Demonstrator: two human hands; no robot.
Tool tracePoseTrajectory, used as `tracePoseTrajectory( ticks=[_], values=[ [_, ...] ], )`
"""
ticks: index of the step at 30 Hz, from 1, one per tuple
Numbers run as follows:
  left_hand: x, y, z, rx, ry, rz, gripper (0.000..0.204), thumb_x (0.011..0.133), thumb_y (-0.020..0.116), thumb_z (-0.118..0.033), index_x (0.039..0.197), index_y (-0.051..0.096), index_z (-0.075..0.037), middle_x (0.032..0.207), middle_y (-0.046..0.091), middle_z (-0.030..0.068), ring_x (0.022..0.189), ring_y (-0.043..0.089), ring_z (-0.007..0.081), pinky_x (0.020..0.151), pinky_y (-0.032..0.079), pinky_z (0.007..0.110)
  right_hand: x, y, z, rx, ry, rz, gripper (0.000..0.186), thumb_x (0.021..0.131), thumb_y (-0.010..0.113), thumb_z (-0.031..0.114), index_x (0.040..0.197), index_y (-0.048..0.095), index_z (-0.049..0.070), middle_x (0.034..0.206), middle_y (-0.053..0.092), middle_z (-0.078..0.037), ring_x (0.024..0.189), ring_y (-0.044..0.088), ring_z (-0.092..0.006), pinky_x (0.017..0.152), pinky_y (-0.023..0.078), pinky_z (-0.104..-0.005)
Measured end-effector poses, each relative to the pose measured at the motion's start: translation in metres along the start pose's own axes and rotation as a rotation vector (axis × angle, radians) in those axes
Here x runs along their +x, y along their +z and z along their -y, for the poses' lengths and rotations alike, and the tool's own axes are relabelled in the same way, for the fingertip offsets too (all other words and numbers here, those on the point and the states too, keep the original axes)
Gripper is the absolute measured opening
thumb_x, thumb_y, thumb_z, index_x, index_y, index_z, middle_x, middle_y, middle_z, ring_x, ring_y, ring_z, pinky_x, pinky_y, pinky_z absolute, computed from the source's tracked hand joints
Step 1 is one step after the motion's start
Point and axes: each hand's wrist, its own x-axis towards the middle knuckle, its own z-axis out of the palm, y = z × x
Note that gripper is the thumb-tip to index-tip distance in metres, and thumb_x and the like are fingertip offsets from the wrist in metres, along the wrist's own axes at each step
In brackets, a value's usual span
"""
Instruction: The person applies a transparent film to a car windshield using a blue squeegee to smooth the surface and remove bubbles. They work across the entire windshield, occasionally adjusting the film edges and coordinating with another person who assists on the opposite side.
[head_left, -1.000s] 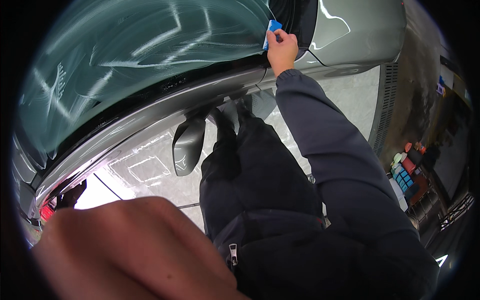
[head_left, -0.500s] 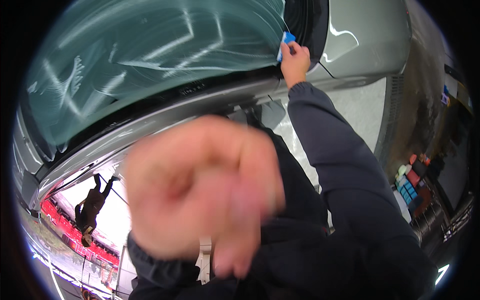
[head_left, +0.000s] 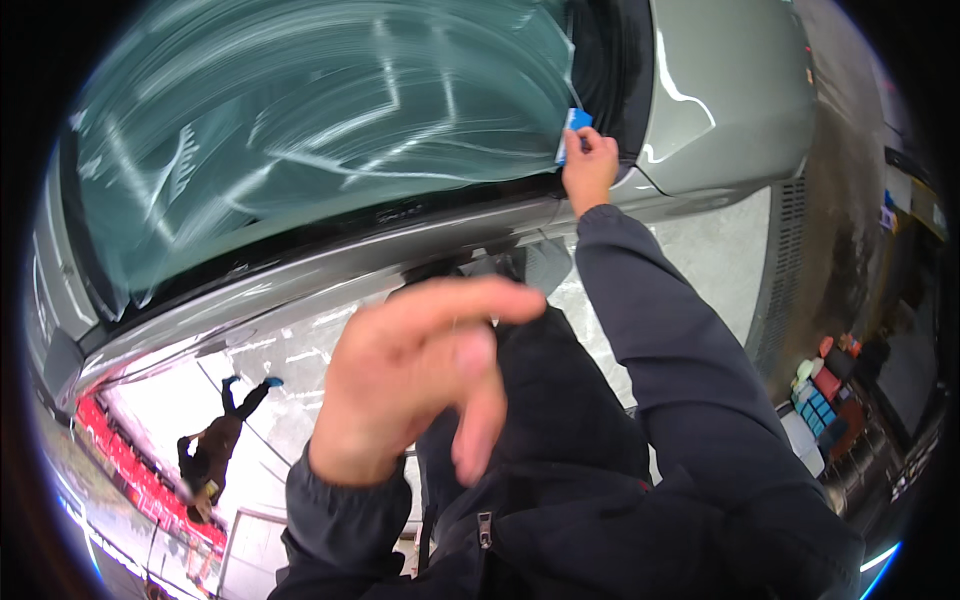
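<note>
My right hand (head_left: 591,170) grips a small blue-and-white scraper (head_left: 578,119) against the windshield (head_left: 300,100) of a grey car, at the glass's lower corner beside the dark cowl strip (head_left: 615,70). The greenish glass carries streaky white smears and swirls. My left hand (head_left: 420,370), slightly blurred, hangs raised in front of my dark clothing, below the car's edge, with its fingers apart and partly bent. I see nothing held in it.
The car's painted front panel (head_left: 730,70) is at upper right. A floor grate (head_left: 785,260) borders the pale tiles. Cloths and other coloured items (head_left: 825,400) lie piled at right. A person (head_left: 215,445) stands at lower left by a red band (head_left: 130,450).
My left hand has risen from the lower-left foreground, turning and spreading its fingers. My right hand stays on the scraper, appearing slightly lower as the view shifts. The other person has come into view.
</note>
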Motion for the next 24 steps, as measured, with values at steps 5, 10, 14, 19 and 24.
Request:
tracePoseTrajectory(
  ticks=[5,10,14,19,24],
  values=[
    [-0.024,0.037,-0.015,0.203,0.296,0.497,0.029,0.098,0.058,0.001,0.124,0.070,-0.002,0.067,0.062,0.0098,0.047,0.054,0.0175,0.041,0.040,0.028,0.002,0.004,-0.004,0.061,-0.010,-0.059,0.020,0.088,0.080,0.024,0.085,0.071,0.007,0.080,0.053,-0.011,0.074,0.056,-0.0265,0.067,0.045,-0.0402],
    [-0.010,0.021,-0.015,0.044,0.298,0.945,0.034,0.099,0.054,0.004,0.128,0.071,0.002,0.067,0.056,0.0065,0.047,0.050,0.0127,0.038,0.033,0.026,0.000,0.006,-0.006,0.034,-0.014,-0.066,0.021,0.087,0.081,0.023,0.086,0.072,0.005,0.080,0.052,-0.010,0.071,0.055,-0.0247,0.065,0.044,-0.0393],
    [0.000,0.025,-0.007,-0.165,0.298,0.950,0.030,0.100,0.050,0.003,0.122,0.067,0.013,0.066,0.055,0.0088,0.047,0.051,0.0141,0.038,0.034,0.027,0.001,0.007,-0.007,0.007,-0.035,-0.081,0.022,0.086,0.081,0.024,0.085,0.070,0.005,0.080,0.051,-0.010,0.072,0.053,-0.0251,0.067,0.044,-0.0396],
    [0.020,0.035,-0.018,-0.053,0.179,1.010,0.021,0.095,0.064,-0.005,0.112,0.073,0.004,0.068,0.055,0.0054,0.048,0.050,0.0137,0.038,0.032,0.026,0.001,0.003,-0.003,0.038,-0.002,-0.047,0.023,0.087,0.080,0.026,0.087,0.072,0.004,0.083,0.053,-0.011,0.073,0.055,-0.0269,0.068,0.045,-0.0405],
    [-0.010,0.046,-0.033,0.563,0.298,0.554,0.020,0.088,0.076,-0.015,0.108,0.080,-0.017,0.066,0.050,-0.0021,0.047,0.045,0.0096,0.038,0.029,0.023,-0.001,-0.001,-0.002,0.052,-0.045,-0.015,0.023,0.088,0.077,0.025,0.085,0.069,0.003,0.090,0.054,-0.019,0.083,0.057,-0.0399,0.075,0.046,-0.0467]
  ],
)
